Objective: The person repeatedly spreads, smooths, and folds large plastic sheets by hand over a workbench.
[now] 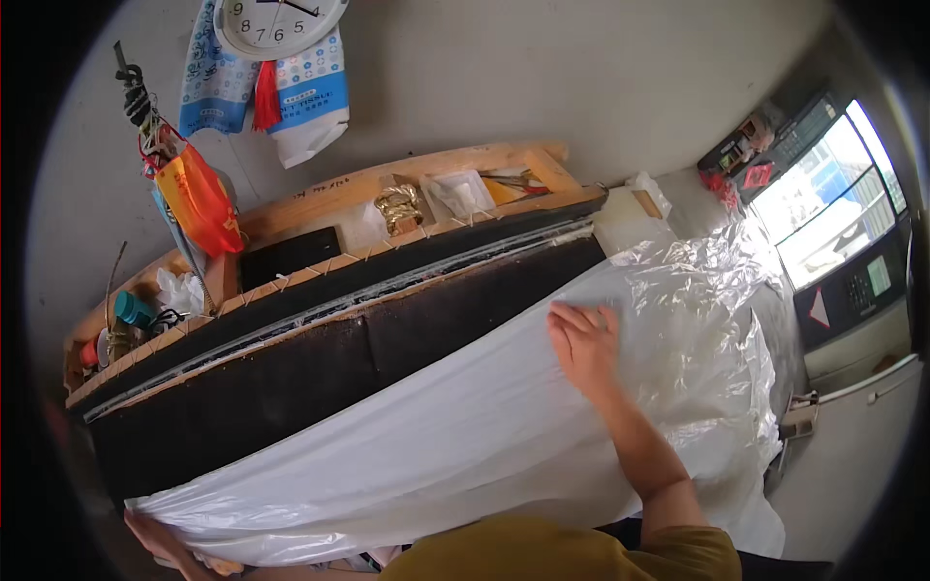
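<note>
One sheet [465,416], edge slanting lower left to upper right; right hand [586,344] flat on it, right of centre; left hand [160,537] at lower-left corner, grip unclear.

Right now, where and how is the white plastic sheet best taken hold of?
Probably pinch the plastic sheet by its long far edge, coming from the side of the black surface: that edge runs fairly straight from the left hand, at its corner, to beside the right hand, resting on top. The crumpled right portion looks harder to grip cleanly.
</note>
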The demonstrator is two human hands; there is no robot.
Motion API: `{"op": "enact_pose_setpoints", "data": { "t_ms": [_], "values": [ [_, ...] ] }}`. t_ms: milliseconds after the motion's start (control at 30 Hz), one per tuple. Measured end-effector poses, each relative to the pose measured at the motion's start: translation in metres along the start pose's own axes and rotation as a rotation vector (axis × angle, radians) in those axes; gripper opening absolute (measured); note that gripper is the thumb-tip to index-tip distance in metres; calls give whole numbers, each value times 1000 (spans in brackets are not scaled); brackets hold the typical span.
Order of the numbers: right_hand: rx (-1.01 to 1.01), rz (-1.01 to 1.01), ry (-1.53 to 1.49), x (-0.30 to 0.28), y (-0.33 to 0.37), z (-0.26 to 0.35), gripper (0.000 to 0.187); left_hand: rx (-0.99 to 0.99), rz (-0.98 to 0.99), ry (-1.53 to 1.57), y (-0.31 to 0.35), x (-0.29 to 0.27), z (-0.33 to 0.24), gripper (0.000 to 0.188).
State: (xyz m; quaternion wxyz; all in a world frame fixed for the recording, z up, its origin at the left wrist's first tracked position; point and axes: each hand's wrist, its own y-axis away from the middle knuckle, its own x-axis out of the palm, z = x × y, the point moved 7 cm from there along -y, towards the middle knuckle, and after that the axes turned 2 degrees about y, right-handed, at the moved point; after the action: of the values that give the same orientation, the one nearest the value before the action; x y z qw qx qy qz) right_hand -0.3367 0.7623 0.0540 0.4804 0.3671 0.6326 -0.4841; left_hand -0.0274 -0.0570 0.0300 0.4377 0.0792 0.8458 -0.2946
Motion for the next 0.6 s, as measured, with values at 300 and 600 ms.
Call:
{"op": "enact_pose_setpoints", "data": {
  "t_ms": [300, 600],
  "values": [
    [401, -753, -837, -78, -43, -65, 19, -192, -232, 601, 31, -7, -26, 33],
    [727, -215, -806, 86, -120, -161, 12, -81, -1, -8, -1, 86, -235, 22]
  ]
}}
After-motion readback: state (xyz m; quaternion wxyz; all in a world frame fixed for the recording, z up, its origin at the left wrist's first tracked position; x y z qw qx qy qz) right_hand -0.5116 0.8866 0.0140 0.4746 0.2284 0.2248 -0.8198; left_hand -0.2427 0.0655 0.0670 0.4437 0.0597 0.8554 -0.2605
